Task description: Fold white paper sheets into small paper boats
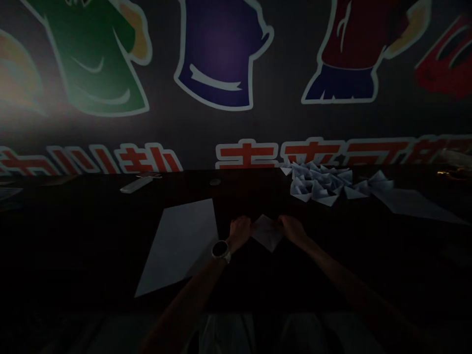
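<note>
A small diamond-shaped piece of folded paper [268,233] is held just above or on the dark table [254,290]; which of the two I cannot tell. My left hand [240,230], with a round watch [220,249] on its wrist, grips the paper's left corner with closed fingers. At the opposite corner my right hand [292,228] is closed on the same paper. The fingertips of both hands are dim and partly hidden. A large white sheet of paper [180,246] lies flat to the left, beside my left forearm.
Several folded paper boats [319,184] are heaped at the back right. Next to them lies another white sheet [420,204]. A pale flat object [136,185] and a small roundish item [215,182] rest near the wall [199,132], which carries painted figures and lettering.
</note>
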The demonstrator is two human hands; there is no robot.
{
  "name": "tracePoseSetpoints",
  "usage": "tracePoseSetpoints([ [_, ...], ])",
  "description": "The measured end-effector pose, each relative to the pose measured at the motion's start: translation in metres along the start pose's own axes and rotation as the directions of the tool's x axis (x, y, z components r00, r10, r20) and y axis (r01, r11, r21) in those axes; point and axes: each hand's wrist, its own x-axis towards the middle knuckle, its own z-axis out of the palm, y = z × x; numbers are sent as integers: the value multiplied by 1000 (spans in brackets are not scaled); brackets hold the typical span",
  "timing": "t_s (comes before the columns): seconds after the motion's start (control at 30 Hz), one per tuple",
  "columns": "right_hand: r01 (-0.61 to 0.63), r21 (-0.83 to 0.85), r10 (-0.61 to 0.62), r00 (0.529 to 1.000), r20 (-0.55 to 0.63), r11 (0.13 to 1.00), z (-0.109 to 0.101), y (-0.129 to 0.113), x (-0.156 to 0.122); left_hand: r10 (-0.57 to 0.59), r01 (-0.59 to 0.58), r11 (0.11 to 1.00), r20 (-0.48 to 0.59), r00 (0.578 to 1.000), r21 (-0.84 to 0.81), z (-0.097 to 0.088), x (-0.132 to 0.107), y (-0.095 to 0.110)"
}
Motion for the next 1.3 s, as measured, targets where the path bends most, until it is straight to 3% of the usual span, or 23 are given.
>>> tracePoseSetpoints([
  [0.17, 64, 38, -64, 998, -12, 997, 2, 3, 0, 138, -141, 987, -41, 990, -82, 6, 8, 4],
  [0.3, 305, 142, -300, 952, -50, 942, 2, 6, -8, 312, -319, 908, -68, 948, -272, 16, 3, 6],
  [0.37, 413, 169, -405, 911, -83, 895, 1, 7, -13, 336, -341, 894, -69, 939, -291, 19, -1, 6],
  [0.47, 448, 179, -440, 894, -83, 876, 1, 8, -17, 313, -320, 902, -72, 947, -290, 23, -4, 6],
  [0.57, 403, 220, -403, 914, -47, 888, 0, 8, -14, 221, -231, 923, -68, 973, -309, 26, 1, 7],
  [0.7, 228, 213, -237, 971, 15, 950, 0, 7, -3, 111, -130, 942, -77, 991, -311, 25, 8, 9],
  [0.9, 86, 143, -83, 996, -28, 986, 4, -2, 6, 29, -68, 982, -218, 975, -174, 17, -2, 3],
  [1.3, -64, 2, 64, 998, -16, 998, 3, -14, 10, -35, 33, 999, -67, 997, -36, 9, 1, 2],
])
